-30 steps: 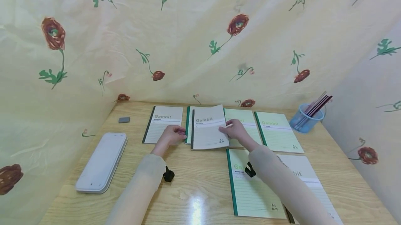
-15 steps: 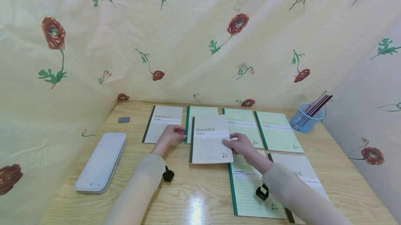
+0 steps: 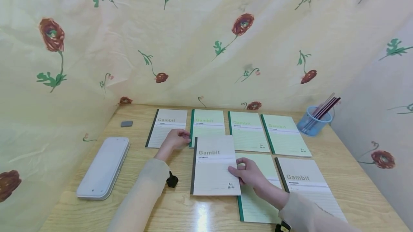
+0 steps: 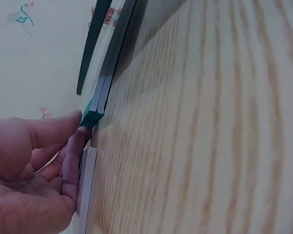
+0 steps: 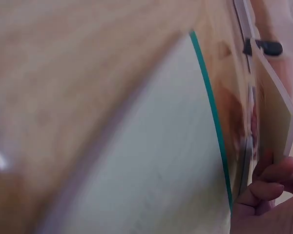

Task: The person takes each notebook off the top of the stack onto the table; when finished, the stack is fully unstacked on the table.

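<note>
A pale wooden table (image 3: 200, 210), glossy with a light glare at its near edge, stands against a cream cloth printed with red flowers. Nearest, the right hand (image 3: 250, 174) pinches the right edge of a grey Gambit notebook (image 3: 213, 165), thumb on top; the right wrist view shows the fingers (image 5: 268, 183) curled under its lifted edge, which the head view does not. This notebook partly overlaps a green notebook (image 3: 258, 198) lying flat beneath, with another grey notebook (image 3: 306, 185) to the right. Over the last second the held notebook has come from the far row towards the person.

Farther back, the left hand (image 3: 175, 139) rests with fingers loosely bent, holding nothing. The left wrist view shows its fingertips (image 4: 75, 141) touching the corner of the far green notebook (image 3: 207, 124) beside a grey one (image 3: 166, 126). A white oblong case (image 3: 103, 167) lies left, a small grey eraser (image 3: 126, 123) beyond, and a blue mesh cup (image 3: 313, 121) of pencils far right.
</note>
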`<state>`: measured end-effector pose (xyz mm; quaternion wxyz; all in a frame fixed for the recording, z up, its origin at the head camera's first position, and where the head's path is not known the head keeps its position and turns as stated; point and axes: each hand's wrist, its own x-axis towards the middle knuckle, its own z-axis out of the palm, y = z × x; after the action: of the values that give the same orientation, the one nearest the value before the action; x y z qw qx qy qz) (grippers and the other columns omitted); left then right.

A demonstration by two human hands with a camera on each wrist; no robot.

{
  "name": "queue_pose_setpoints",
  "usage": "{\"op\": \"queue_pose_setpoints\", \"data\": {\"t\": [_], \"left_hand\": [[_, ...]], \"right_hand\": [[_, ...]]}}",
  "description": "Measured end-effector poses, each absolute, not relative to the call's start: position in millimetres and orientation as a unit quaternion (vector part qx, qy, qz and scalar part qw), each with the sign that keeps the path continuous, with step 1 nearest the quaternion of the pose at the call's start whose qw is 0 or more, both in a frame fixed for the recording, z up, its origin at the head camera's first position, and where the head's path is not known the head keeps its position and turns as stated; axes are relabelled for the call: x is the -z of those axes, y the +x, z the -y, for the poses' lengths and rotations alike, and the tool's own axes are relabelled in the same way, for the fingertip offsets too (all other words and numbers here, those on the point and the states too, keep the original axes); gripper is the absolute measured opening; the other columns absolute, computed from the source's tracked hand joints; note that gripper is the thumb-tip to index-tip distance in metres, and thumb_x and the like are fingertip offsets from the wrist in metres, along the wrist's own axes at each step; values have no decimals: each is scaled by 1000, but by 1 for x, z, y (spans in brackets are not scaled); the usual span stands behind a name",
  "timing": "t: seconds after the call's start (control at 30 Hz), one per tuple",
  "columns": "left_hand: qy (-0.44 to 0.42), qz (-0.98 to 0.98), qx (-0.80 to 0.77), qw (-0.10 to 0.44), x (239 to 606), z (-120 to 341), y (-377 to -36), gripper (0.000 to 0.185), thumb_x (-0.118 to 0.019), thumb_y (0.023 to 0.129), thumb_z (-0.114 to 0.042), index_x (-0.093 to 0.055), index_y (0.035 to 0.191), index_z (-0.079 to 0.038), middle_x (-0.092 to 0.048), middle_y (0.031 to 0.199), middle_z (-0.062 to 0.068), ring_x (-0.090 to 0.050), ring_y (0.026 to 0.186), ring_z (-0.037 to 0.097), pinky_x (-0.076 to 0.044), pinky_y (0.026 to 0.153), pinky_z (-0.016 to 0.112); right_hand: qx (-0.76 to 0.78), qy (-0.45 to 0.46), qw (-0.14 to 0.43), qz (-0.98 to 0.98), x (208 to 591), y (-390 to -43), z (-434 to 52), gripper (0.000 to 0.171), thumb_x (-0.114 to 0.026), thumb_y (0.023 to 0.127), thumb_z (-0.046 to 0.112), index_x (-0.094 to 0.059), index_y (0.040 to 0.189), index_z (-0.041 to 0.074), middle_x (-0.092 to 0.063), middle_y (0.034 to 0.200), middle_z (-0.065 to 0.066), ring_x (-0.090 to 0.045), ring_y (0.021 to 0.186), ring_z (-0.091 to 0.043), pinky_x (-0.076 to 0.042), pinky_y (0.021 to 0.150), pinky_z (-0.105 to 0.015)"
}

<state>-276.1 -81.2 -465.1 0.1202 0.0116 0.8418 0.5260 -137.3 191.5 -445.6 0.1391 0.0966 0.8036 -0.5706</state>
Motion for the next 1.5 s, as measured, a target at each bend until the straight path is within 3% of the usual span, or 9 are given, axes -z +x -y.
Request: {"op": "queue_pose_setpoints", "data": {"t": [0.37,0.77,1.1,1.23,1.5], "left_hand": [[13,-837,-534,120,468,82,-277,28,-72,89,-1,-68,117,1,-69,106,12,-64,101,26,-50,92,38],[10,-833,-540,121,469,81,-277,29,-72,90,-1,-67,118,2,-69,105,12,-64,100,25,-50,92,38],[6,-834,-539,119,469,80,-279,28,-73,90,-4,-68,117,0,-69,105,12,-64,101,25,-49,93,38],[9,-835,-538,118,468,80,-279,28,-73,90,-6,-68,117,0,-69,106,11,-64,101,25,-49,93,38],[13,-831,-543,116,468,82,-278,28,-73,90,-6,-68,117,1,-70,106,12,-64,101,26,-49,93,38]], "right_hand": [[568,86,156,-803,453,-105,-178,36,-72,93,17,-50,114,-3,-58,63,-3,-44,46,-12,-36,46,-23],[557,72,157,-813,458,-98,-175,39,-74,91,16,-50,114,-4,-56,63,-2,-46,44,-11,-36,44,-22],[494,18,120,-861,459,-98,-177,34,-78,87,15,-53,104,0,-54,68,-4,-49,40,-13,-35,40,-22],[473,0,112,-874,460,-98,-179,30,-77,87,14,-55,103,0,-54,73,-4,-50,41,-13,-40,39,-24],[424,-30,90,-901,459,-97,-180,28,-78,85,19,-59,98,3,-53,65,1,-47,53,-11,-38,47,-23]]}}
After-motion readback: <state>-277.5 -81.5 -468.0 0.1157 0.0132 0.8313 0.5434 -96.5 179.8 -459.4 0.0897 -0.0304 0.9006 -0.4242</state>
